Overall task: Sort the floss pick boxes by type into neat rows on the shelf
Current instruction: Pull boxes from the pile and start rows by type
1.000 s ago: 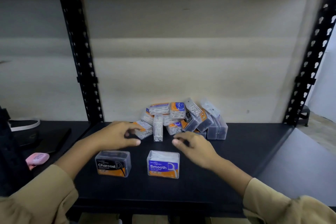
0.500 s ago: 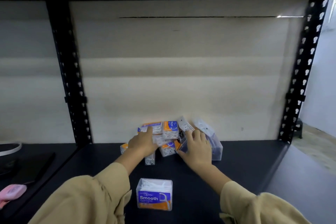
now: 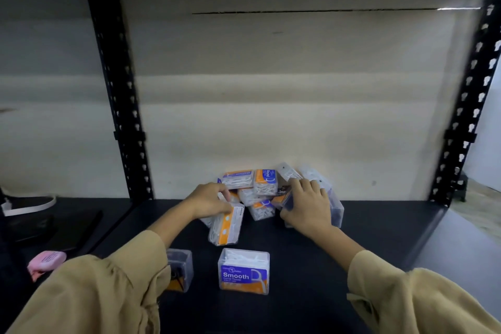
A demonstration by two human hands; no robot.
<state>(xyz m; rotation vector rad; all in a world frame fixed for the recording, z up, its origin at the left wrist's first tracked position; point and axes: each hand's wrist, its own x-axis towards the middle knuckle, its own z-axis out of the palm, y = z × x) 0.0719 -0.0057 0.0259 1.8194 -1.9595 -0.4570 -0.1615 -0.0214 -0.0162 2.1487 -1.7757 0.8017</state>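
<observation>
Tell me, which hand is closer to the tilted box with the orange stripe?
Left. The left hand holds the tilted box by its top; the right hand is off to its right, on the clear boxes.

Smooth box (image 3: pixel 244 271): "Smooth" in large white letters on a blue band, on the clear box in the lower middle of the frame. A floss pick is drawn just right of the word.
Under "Smooth": two lines of small print, too fine to read.
Round box (image 3: pixel 265 180): "Round" in white letters, turned sideways, on the orange and blue label at the top of the pile in the centre of the frame.
Tilted box (image 3: pixel 226 225): gripped by the left hand (image 3: pixel 208 199). It has an orange stripe and a white panel of small print, not legible.
Dark box (image 3: pixel 288 202): under the right hand (image 3: pixel 309 206). A pale word on the dark label is blurred.
Pink case (image 3: pixel 46 263): at the lower left, with marks that cannot be read.
</observation>
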